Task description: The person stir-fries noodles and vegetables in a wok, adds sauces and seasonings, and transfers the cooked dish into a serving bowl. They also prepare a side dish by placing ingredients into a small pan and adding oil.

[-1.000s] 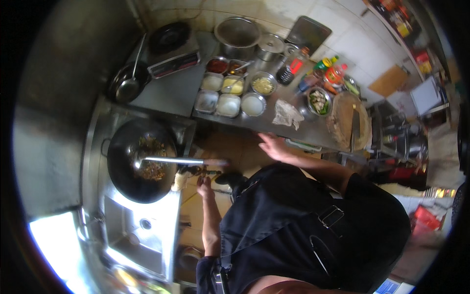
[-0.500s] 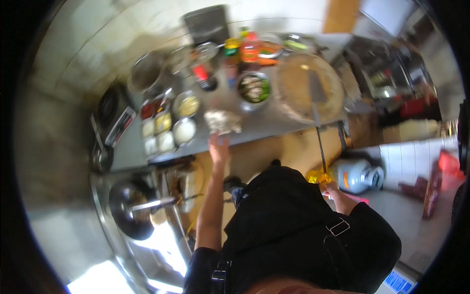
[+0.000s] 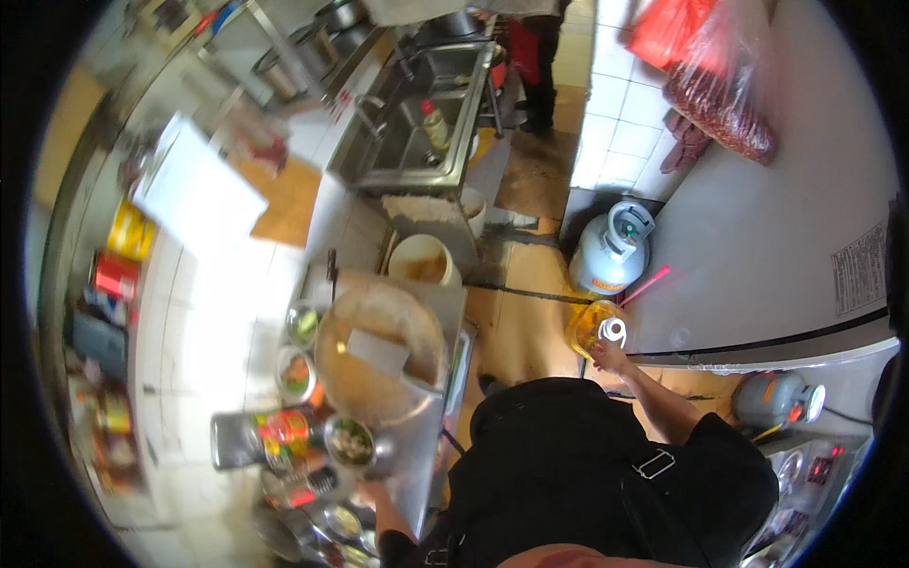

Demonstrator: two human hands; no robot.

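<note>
My right hand (image 3: 609,356) is closed at the top of a clear jug of yellow oil (image 3: 581,328), beside its white cap (image 3: 614,329). The jug is low down, next to a pale blue gas cylinder (image 3: 611,251). My left hand (image 3: 372,494) is at the metal counter (image 3: 414,483), smeared by motion, so its fingers cannot be made out. A steel bowl of meat and greens (image 3: 348,443) is just beyond it. Close by lies a dark bottle with a red label (image 3: 308,488). A cleaver (image 3: 379,353) rests on the round chopping board (image 3: 365,393).
A steel sink (image 3: 417,175) holds a bottle, with a white bucket (image 3: 421,260) in front of it. Someone's dark-clad legs (image 3: 540,71) are at the far end. Plastic bags (image 3: 720,80) hang at the right, near a large grey panel (image 3: 786,227). Another gas cylinder (image 3: 775,402) stands lower right.
My view has swung to the right, bringing the sink and the hanging bags in. My right hand stays at the oil jug. My left hand, earlier beside a pale heap, is now blurred by the counter.
</note>
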